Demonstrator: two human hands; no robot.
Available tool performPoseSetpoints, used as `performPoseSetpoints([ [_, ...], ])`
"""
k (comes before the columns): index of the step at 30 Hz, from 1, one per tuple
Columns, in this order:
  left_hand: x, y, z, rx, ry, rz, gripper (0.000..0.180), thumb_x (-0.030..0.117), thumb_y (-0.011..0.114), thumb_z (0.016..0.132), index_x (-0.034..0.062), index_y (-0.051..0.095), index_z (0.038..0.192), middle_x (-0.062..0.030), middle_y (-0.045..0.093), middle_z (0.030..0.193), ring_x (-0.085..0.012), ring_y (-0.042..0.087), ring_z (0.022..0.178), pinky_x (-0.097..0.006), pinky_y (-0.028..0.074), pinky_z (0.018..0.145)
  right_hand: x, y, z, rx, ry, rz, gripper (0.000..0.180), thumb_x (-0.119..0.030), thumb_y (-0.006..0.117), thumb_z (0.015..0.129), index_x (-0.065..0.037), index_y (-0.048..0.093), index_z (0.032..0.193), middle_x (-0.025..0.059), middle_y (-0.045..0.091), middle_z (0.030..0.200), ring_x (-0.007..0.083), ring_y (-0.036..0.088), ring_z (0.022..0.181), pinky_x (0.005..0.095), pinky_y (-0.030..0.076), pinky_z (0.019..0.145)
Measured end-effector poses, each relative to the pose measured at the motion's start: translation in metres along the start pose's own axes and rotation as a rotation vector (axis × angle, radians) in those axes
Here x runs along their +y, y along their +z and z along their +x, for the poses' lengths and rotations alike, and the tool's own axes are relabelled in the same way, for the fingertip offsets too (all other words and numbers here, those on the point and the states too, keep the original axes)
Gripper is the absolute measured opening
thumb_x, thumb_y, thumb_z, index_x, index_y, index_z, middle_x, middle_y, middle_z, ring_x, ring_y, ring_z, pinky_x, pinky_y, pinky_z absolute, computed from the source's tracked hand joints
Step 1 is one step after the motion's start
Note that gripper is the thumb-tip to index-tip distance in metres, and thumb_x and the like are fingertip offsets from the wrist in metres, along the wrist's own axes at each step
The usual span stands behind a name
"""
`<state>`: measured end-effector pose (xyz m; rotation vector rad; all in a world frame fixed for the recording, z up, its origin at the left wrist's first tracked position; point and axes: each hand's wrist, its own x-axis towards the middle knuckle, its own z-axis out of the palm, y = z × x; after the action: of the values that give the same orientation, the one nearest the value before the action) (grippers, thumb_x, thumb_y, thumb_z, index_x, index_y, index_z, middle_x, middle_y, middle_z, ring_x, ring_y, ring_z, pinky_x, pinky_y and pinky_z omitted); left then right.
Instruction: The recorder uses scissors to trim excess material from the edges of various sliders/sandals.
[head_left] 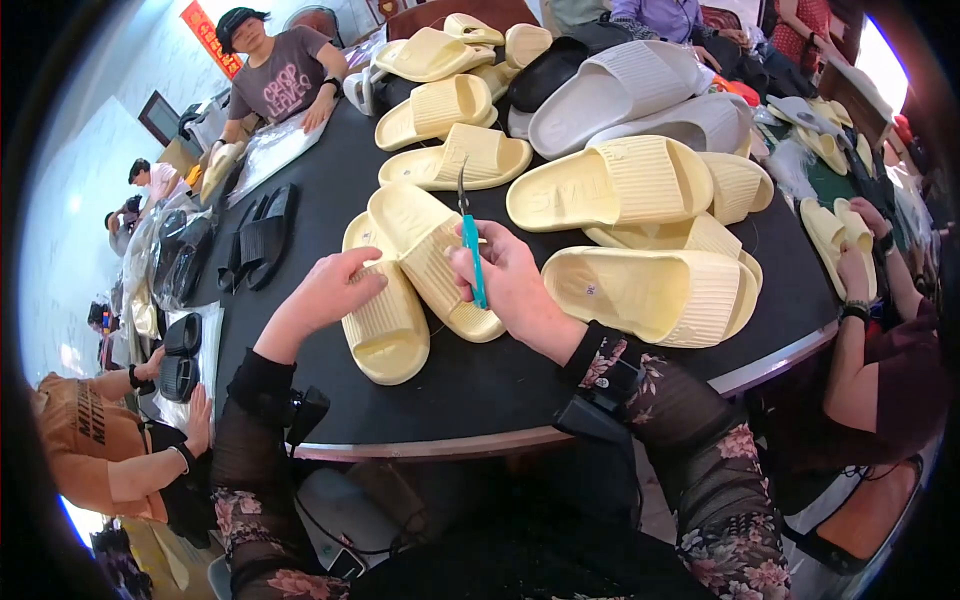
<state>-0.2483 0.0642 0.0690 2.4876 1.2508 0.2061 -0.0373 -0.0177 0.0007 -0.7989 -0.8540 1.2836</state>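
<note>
My right hand [510, 285] is closed around small teal-handled scissors [472, 250], whose thin curved metal blades point toward the far side of the table. Under that hand a pale yellow slipper [405, 215] lies slanted, its toe toward me. It partly overlaps a second yellow slipper [385, 335] on its left. My left hand [325, 295] hovers at or rests on that left slipper's upper edge, thumb and forefinger apart, holding nothing; whether it touches the slipper is hard to tell.
Stacked yellow slippers [620, 290] lie right on the black table [480, 400]; grey slippers [620, 90] and more yellow ones [435, 105] sit beyond. Black slippers [265, 240] lie left. Co-workers sit around: one far left [285, 85], one near left [110, 440], one right [880, 370] holding yellow slippers [840, 240].
</note>
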Motion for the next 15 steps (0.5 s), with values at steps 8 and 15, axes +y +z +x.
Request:
performPoseSetpoints([
  [8, 0.008, -0.003, -0.003, -0.067, -0.142, -0.136, 0.034, 0.019, 0.063, 0.077, -0.0025, 0.062, 0.103, -0.0075, 0.059, 0.071, -0.0101, 0.053, 0.064, -0.026, 0.042, 0.058, 0.005, -0.005, 0.005, 0.000, -0.004, -0.142, 0.047, -0.016, 0.063, 0.085, 0.008, 0.043, 0.122, 0.0061, 0.058, 0.075, 0.0074, 0.053, 0.062, 0.0232, 0.044, 0.052],
  [15, 0.001, 0.007, -0.010, 0.106, -0.197, -0.412, 0.028, 0.014, 0.062, 0.080, -0.0006, 0.060, 0.104, -0.0045, 0.060, 0.067, -0.0093, 0.055, 0.063, -0.024, 0.043, 0.059, 0.002, -0.006, 0.006, -0.015, -0.002, -0.155, 0.047, -0.018, 0.060, 0.083, 0.007, 0.045, 0.120, 0.0051, 0.055, 0.075, 0.0083, 0.052, 0.062, 0.0223, 0.045, 0.057],
])
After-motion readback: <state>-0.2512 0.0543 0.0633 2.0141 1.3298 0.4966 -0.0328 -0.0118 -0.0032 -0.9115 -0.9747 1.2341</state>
